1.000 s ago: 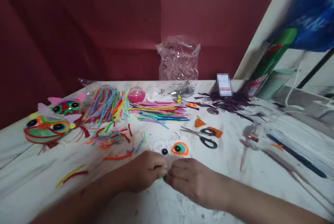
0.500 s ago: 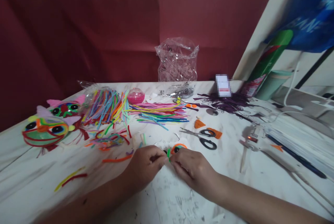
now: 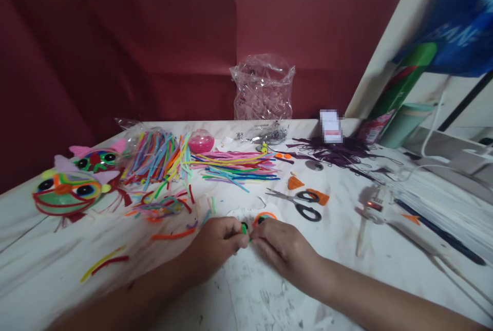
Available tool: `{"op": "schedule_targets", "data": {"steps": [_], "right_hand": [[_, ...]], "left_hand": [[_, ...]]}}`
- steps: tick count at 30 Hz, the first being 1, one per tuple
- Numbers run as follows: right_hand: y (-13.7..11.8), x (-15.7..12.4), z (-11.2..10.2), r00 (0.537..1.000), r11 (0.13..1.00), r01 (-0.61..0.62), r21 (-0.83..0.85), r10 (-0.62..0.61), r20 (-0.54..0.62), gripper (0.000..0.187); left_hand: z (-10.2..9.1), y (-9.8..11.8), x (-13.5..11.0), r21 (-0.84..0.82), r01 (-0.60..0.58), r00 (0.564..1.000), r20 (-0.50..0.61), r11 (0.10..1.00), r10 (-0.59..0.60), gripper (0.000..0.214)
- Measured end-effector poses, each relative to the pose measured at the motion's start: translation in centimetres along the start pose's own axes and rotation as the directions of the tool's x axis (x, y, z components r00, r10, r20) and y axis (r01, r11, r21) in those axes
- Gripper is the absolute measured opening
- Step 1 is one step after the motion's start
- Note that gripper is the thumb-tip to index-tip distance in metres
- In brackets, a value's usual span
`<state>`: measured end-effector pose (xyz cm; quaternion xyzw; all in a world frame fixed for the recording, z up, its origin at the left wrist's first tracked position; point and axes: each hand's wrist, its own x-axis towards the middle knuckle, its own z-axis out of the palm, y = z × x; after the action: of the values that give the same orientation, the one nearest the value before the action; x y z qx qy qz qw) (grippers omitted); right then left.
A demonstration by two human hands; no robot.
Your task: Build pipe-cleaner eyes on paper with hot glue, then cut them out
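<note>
My left hand [image 3: 217,244] and my right hand [image 3: 283,249] meet at the middle of the white table [image 3: 57,279], both with fingers pinched. Between their fingertips is a short green pipe cleaner piece [image 3: 244,229]. Just behind the hands lies a white craft piece with a black eye ringed in orange [image 3: 264,216], partly hidden by my right hand. Black-handled scissors [image 3: 298,203] lie a little beyond my right hand.
Piles of coloured pipe cleaners [image 3: 234,165] spread across the table's middle and left. Two finished animal faces [image 3: 67,192] sit at far left. A glue gun [image 3: 372,206] lies at right, a clear plastic bag [image 3: 264,87] at the back, purple strands [image 3: 339,151] beyond.
Both hands moved slightly away from me towards the eye piece and now cover part of it. The green piece between the fingertips has become more visible.
</note>
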<state>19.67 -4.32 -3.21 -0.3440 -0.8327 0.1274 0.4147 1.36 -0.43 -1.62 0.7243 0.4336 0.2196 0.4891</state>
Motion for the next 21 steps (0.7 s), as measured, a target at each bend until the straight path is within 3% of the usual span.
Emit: {"op": "schedule_targets", "data": {"steps": [4,6,8,11,15,19,21], "right_hand": [[-0.4,-0.1,0.1,0.996,1.0,0.018,-0.016,-0.016,0.092,0.017],[-0.5,-0.2,0.2,0.992,1.0,0.019,-0.001,-0.019,0.128,0.019],[-0.6,-0.3,0.3,0.993,1.0,-0.008,0.015,0.007,0.118,0.019],[-0.6,-0.3,0.4,0.993,0.994,-0.11,0.017,0.109,0.05,0.015],[-0.6,-0.1,0.4,0.983,0.982,-0.185,0.031,0.185,0.0,0.011],[-0.7,-0.2,0.6,0.972,0.972,-0.234,0.006,0.234,0.035,0.011],[-0.7,-0.3,0.8,0.978,0.986,-0.157,-0.05,0.162,0.134,0.018]], "left_hand": [[-0.3,0.5,-0.4,0.207,-0.163,0.986,0.07,0.965,0.152,0.015],[-0.5,0.6,-0.5,0.263,-0.191,0.98,0.1,0.946,0.17,0.015],[-0.6,0.4,-0.5,0.217,-0.119,0.99,0.097,0.969,0.099,0.015],[-0.4,0.0,-0.2,-0.026,0.029,0.997,0.075,0.999,-0.027,0.012],[-0.2,-0.1,0.3,-0.229,0.049,0.998,-0.035,0.972,-0.059,0.017],[-0.6,-0.3,0.9,-0.04,0.046,0.975,-0.217,0.998,-0.054,0.013],[-1.0,-0.8,1.4,0.13,0.041,0.962,-0.274,0.991,-0.004,0.011]]}}
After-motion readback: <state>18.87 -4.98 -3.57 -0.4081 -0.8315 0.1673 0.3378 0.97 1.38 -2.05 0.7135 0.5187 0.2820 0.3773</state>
